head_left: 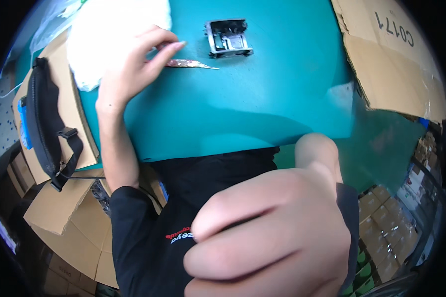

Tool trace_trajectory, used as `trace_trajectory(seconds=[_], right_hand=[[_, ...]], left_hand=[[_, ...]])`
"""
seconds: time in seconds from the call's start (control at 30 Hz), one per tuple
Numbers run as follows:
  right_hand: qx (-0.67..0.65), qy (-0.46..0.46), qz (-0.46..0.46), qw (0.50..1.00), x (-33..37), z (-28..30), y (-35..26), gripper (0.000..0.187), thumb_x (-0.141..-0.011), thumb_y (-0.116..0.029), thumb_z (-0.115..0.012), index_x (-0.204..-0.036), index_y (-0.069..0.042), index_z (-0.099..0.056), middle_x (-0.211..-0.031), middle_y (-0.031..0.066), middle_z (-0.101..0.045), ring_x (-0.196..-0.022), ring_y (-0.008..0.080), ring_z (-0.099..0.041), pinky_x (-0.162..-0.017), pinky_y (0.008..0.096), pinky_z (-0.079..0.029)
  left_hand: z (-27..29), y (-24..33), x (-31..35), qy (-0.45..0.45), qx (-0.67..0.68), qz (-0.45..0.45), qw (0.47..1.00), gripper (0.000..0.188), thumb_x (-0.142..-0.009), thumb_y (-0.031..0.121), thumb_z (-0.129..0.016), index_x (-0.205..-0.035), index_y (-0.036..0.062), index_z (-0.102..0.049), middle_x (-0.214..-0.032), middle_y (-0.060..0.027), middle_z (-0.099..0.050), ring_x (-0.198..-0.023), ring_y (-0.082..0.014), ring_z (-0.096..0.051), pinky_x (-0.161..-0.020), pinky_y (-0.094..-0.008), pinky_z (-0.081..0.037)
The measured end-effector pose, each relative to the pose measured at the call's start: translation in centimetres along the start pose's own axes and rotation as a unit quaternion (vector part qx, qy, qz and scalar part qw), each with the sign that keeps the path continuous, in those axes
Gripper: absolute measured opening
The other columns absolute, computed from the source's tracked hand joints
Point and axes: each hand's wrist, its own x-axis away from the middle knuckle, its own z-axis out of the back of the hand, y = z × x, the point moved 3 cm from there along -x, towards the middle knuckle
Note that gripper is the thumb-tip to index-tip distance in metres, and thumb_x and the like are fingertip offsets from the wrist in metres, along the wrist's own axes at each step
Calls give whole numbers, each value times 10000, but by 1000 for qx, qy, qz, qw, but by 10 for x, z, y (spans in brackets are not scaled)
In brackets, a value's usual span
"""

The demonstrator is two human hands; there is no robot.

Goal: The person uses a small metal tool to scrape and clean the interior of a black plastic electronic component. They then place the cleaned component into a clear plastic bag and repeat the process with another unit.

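My left hand (pixel 136 64) is over the far left of the green table mat (pixel 262 94), beside a bright white bundle (pixel 91 47). Its thumb and forefinger are bent close together; whatever lies between them is hidden. Under the thumb a slim pointed tool (pixel 191 64) shows, with a mottled reddish body and a thin pale tip aimed right. A small black open-fronted housing (pixel 228 51) stands on the mat to the right of that tip. Close to the camera, my right hand (pixel 272 237) is raised with its fingers curled together; its palm side is hidden.
At the right edge a cardboard box (pixel 391 64) overlaps the table. A black belt bag (pixel 44 119) lies on cardboard at the left, next to a blue item (pixel 24 123). Below left is an open carton (pixel 79 227). Stacked boxes (pixel 384 222) stand on the lower right.
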Motion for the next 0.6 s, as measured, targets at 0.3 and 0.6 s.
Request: trace_trajectory(seconds=[0.3,0.6], right_hand=[[50,38,37,997,3,-3,6,109,-661,-120,-685,-750,-64,-656,-742,43,-642,-622,197,-619,-536,298,-477],[23,29,31,999,-3,4,0,137,-666,-149,-682,-758,-50,-660,-732,33,-599,-616,180,-594,-527,274,-462]], left_hand=[[3,-6,2,102,-19,-47,994,101,-932,120,-729,-946,20,-732,-778,-73,-670,-666,-172,-633,-611,-289,-501],[17,-2,13,198,-49,57,977,90,-922,117,-708,-958,40,-737,-820,-88,-699,-695,-215,-690,-639,-320,-539]])
